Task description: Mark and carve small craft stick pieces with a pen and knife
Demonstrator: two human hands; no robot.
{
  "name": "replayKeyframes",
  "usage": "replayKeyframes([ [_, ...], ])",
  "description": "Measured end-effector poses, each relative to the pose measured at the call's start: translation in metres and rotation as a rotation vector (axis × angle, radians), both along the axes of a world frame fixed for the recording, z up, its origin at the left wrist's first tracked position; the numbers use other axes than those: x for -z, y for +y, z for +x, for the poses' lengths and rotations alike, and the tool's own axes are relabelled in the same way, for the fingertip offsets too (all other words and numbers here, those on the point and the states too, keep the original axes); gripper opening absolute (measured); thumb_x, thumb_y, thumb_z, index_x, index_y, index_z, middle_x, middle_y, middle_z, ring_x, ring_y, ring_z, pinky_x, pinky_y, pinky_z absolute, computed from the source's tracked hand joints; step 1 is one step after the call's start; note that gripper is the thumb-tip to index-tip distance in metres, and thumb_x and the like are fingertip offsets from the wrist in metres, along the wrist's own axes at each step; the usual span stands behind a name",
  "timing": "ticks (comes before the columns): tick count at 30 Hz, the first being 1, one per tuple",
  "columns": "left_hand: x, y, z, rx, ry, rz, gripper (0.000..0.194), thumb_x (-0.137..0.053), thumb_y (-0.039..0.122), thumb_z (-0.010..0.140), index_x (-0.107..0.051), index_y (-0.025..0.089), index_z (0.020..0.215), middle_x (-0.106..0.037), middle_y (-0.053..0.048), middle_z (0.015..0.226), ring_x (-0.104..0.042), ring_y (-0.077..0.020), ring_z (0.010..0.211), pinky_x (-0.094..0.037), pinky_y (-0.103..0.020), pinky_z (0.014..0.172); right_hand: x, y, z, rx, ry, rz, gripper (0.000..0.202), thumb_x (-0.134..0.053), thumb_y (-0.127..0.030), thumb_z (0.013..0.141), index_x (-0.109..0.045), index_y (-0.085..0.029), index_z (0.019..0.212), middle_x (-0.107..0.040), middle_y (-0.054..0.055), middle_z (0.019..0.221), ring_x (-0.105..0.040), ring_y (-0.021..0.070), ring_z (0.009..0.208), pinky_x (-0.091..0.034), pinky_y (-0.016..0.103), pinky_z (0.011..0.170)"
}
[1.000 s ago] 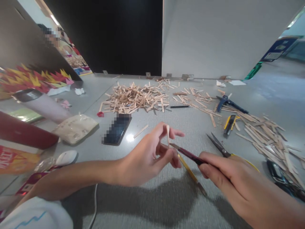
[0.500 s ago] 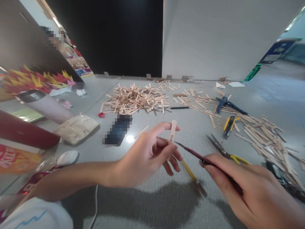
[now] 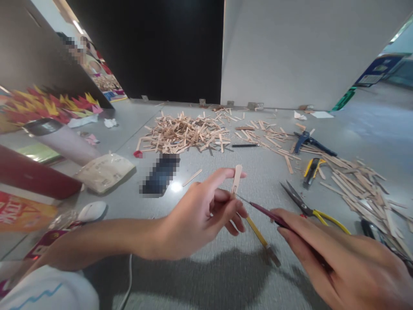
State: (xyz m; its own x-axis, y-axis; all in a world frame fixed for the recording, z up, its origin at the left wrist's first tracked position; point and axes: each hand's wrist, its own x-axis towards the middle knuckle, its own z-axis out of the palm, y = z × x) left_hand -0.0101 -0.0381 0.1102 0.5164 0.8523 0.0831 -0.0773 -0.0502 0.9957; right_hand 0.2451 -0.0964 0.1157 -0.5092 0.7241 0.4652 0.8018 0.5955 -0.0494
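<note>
My left hand is closed on a small wooden craft stick, held upright with its rounded end up. A little rectangular mark or slot shows on the stick's face. My right hand grips a slim dark-red tool with a thin metallic point; its exact kind is unclear. The point is close to the lower part of the stick; I cannot tell whether it touches. Beneath my left fingers lies a yellow-handled brush-like tool, partly hidden.
Behind my hands is a heap of craft sticks. Yellow-handled scissors, a yellow box cutter, blue pliers and more sticks lie right. Leftward are a phone, a plastic packet and a mouse.
The dark-red tool has shifted and turned slightly, and more of its metallic tip now shows. The craft stick tilts a little more to the right. Both hands keep their hold.
</note>
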Motion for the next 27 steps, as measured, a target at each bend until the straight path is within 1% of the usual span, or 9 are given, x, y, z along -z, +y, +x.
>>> replayKeyframes([
  [5,0.001,0.0,-0.001,0.006,0.053,0.061,0.035,-0.063,0.035,0.109,-0.049,0.02,0.137,-0.076,-0.004,0.086,-0.08,-0.0184,0.071,-0.068,-0.027,0.064,0.002,-0.002,0.0,-0.038,-0.106,0.11,0.037,-0.046,-0.022,0.113,-0.068,-0.016,0.142,-0.084,0.006,0.087,-0.075,0.0207,0.057,-0.057,0.032,0.053],
  [8,0.0,0.004,0.0,-0.015,0.079,0.065,0.032,-0.062,0.034,0.108,-0.049,0.02,0.133,-0.076,-0.004,0.086,-0.079,-0.0185,0.07,-0.067,-0.027,0.063,-0.004,0.001,0.005,-0.03,-0.078,0.105,0.035,-0.045,-0.022,0.113,-0.067,-0.018,0.14,-0.083,0.005,0.086,-0.075,0.0201,0.058,-0.055,0.031,0.055],
  [11,0.0,0.01,0.001,-0.067,0.118,0.036,0.028,-0.063,0.037,0.106,-0.048,0.022,0.125,-0.076,-0.003,0.084,-0.078,-0.0189,0.067,-0.064,-0.026,0.057,-0.007,0.013,0.016,0.075,-0.088,-0.028,0.031,-0.043,-0.026,0.112,-0.072,-0.021,0.123,-0.08,0.004,0.079,-0.071,0.0189,0.052,-0.045,0.03,0.048],
  [13,0.0,0.014,0.002,-0.085,0.147,0.004,0.027,-0.063,0.038,0.106,-0.046,0.023,0.121,-0.075,-0.001,0.08,-0.075,-0.0179,0.06,-0.058,-0.022,0.049,-0.001,0.027,0.022,0.148,-0.173,-0.155,0.028,-0.045,-0.027,0.11,-0.071,-0.021,0.101,-0.069,0.001,0.061,-0.063,0.0182,0.042,-0.033,0.03,0.043],
  [15,0.001,0.016,0.002,-0.071,0.166,-0.005,0.023,-0.06,0.037,0.107,-0.045,0.023,0.118,-0.072,0.001,0.075,-0.069,-0.0141,0.051,-0.05,-0.019,0.044,0.012,0.043,0.024,0.174,-0.289,-0.312,0.025,-0.049,-0.02,0.108,-0.066,-0.02,0.09,-0.065,0.0,0.062,-0.064,0.0183,0.048,-0.033,0.03,0.048],
  [17,0.0,0.016,0.002,-0.051,0.181,0.014,0.02,-0.058,0.035,0.107,-0.045,0.023,0.116,-0.071,0.003,0.073,-0.061,-0.0095,0.044,-0.045,-0.017,0.043,0.028,0.058,0.022,0.164,-0.367,-0.357,0.025,-0.05,-0.004,0.099,-0.067,-0.019,0.087,-0.07,0.003,0.07,-0.069,0.0199,0.06,-0.038,0.03,0.055],
  [20,0.001,0.015,0.002,-0.039,0.188,0.031,0.019,-0.057,0.035,0.108,-0.045,0.023,0.116,-0.071,0.003,0.074,-0.053,-0.0067,0.042,-0.042,-0.017,0.044,0.047,0.072,0.01,0.123,-0.448,-0.322,0.032,-0.048,0.005,0.095,-0.07,-0.018,0.091,-0.075,0.007,0.085,-0.073,0.0205,0.071,-0.045,0.03,0.061],
  [24,0.002,0.015,0.003,-0.026,0.148,0.007,0.018,-0.056,0.035,0.109,-0.043,0.024,0.116,-0.072,0.004,0.077,-0.055,-0.0065,0.043,-0.042,-0.017,0.046,0.049,0.066,-0.016,0.303,-0.477,-0.315,0.014,-0.061,-0.007,0.099,-0.073,-0.015,0.102,-0.077,0.016,0.102,-0.077,0.0304,0.09,-0.053,0.034,0.064],
  [27,0.003,0.015,0.004,-0.021,0.121,-0.007,0.02,-0.057,0.033,0.109,-0.043,0.024,0.119,-0.072,0.002,0.08,-0.064,-0.0092,0.05,-0.045,-0.018,0.047,0.049,0.05,-0.031,0.191,-0.477,-0.552,0.008,-0.066,-0.016,0.102,-0.073,-0.019,0.102,-0.079,0.01,0.095,-0.079,0.0276,0.081,-0.052,0.033,0.058],
])
